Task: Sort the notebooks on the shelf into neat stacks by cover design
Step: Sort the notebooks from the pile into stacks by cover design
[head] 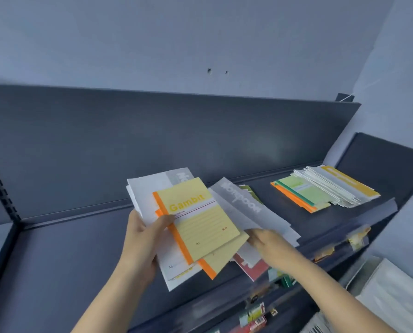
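Head view: on my left, the left hand (pixel 140 239) is clamped on a bundle of notebooks (pixel 176 267), thumb pressed on top and fingers curled underneath, holding it just above the dark shelf (pixel 56 248). The top of the bundle is a yellow Gambit notebook (pixel 198 222) with an orange spine, a second one like it sits under it, and white notebooks (pixel 147 188) fan out behind.

Just right of that, the right hand (pixel 267 241) meets the near edge of a tilted grey notebook (pixel 241 203). Its fingers are blurred and partly hidden, so I cannot tell whether they pinch it. A red notebook (pixel 253 269) lies below that hand near the shelf's front edge.

Far right, well apart from both hands, I see orange and green notebooks (pixel 299 194) lying beside a loose white pile (pixel 332 186).
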Demonstrator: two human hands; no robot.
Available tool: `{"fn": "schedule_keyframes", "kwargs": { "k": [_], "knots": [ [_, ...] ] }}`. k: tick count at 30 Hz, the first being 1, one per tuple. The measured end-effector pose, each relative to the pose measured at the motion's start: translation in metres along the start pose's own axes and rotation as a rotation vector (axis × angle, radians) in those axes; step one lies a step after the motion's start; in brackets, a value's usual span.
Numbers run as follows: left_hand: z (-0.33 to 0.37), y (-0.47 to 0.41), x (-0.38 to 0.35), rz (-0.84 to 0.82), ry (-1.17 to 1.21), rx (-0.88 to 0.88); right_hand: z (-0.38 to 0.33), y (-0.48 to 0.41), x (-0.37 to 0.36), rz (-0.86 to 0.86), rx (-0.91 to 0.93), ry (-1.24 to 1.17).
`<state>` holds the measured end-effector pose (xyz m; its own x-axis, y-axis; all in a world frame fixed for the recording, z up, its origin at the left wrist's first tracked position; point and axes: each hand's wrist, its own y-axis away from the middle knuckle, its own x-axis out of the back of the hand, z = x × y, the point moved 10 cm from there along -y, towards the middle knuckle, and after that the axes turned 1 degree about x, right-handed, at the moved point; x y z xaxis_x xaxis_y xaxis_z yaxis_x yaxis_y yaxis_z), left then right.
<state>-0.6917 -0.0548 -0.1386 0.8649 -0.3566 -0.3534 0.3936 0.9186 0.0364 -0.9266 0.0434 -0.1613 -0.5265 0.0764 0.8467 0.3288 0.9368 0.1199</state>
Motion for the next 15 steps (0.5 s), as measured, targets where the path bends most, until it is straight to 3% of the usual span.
{"fn": "schedule_keyframes", "kwargs": {
  "k": [2, 4, 8, 15],
  "knots": [
    [-0.009, -0.020, -0.016, -0.025, 0.004, 0.017, 0.010, -0.006, 0.025, 0.101, -0.075, -0.347],
    [-0.020, -0.038, -0.032, -0.052, 0.014, 0.060, 0.010, -0.011, 0.040, 0.085, -0.139, -0.671],
    [-0.038, -0.069, -0.067, -0.086, 0.007, 0.127, 0.005, -0.016, 0.040, -0.041, -0.152, -0.570],
    [-0.071, -0.103, -0.118, -0.109, -0.023, 0.209, 0.066, -0.030, 0.064, 0.114, -0.270, -0.602]
  ]
}}
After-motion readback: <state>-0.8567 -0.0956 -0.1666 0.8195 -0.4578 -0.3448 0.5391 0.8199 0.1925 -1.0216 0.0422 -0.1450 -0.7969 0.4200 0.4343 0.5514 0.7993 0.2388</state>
